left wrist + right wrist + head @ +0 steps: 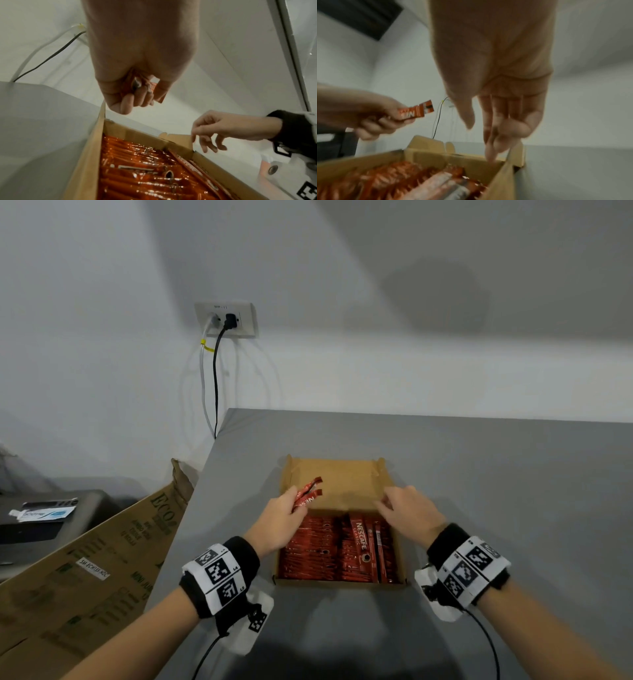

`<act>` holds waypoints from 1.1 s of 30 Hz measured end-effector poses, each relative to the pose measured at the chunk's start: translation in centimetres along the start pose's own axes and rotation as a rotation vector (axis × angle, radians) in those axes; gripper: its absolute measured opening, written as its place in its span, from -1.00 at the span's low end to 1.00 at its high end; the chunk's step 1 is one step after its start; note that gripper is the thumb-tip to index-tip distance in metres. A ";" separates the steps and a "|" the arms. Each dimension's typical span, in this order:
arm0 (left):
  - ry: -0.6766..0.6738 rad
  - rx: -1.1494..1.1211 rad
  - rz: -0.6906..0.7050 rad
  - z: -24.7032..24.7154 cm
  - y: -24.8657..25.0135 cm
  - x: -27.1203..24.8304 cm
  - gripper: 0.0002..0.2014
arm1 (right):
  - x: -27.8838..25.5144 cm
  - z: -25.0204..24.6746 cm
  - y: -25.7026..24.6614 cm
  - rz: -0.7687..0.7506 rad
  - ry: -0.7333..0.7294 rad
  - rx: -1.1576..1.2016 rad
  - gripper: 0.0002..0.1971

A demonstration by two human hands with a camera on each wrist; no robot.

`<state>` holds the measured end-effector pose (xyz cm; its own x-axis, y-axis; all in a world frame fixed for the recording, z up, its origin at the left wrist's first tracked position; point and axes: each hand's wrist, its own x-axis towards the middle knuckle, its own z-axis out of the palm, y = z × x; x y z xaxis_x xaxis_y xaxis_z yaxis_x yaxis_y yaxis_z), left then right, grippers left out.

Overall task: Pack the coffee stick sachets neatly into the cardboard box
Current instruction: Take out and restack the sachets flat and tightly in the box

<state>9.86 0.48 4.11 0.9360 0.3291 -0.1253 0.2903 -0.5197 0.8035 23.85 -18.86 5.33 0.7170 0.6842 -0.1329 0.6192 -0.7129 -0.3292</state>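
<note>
A large carton [102,559] printed "ECO" leans beside the grey worktop [479,474]. The left hand [279,517] pinches two red sachets [308,494], ends pointing up and right. Rows of Nescafé Classic sticks [339,549] lie lengthwise, front to back, in the cardboard box [342,474]. The right hand [409,513] hovers, fingers relaxed, loosely spread.

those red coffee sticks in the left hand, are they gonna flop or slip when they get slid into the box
Probably a bit of both. The coffee sticks are thin and splay apart past the left hand, so they look bendy. Their foil looks glossy, so likely slippery. The cardboard box looks packed, so they may buckle.
</note>
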 end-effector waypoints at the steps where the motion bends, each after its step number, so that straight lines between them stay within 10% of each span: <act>1: 0.026 -0.008 -0.004 0.1 -0.1 0.0 -0.82 | -0.2 0.1 0.3 0.047 -0.048 -0.054 -0.68; 10: 0.073 0.189 -0.033 1.6 -0.7 0.4 -0.81 | -2.5 2.9 -3.3 0.053 -0.105 -0.296 -0.39; 15: 0.059 0.231 -0.054 1.3 -1.4 -0.1 -0.82 | -1.7 3.6 -3.1 0.102 -0.135 -0.096 -0.56; 21: 0.090 0.016 -0.010 1.4 -0.7 -0.7 -0.87 | -1.0 2.9 -2.1 0.099 -0.091 0.039 -0.81; 28: 0.182 -0.236 0.091 1.2 2.8 -0.4 -0.72 | 0.4 0.2 -6.2 -0.225 0.316 0.485 -0.61; 33: 0.168 -0.438 0.044 0.9 3.2 0.3 -0.82 | 0.8 0.6 -8.0 -0.304 0.282 0.614 -0.75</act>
<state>11.23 -1.82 6.16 0.8896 0.4563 -0.0186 0.1058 -0.1661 0.9804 19.30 -12.48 7.30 0.6482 0.7138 0.2653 0.5727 -0.2273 -0.7876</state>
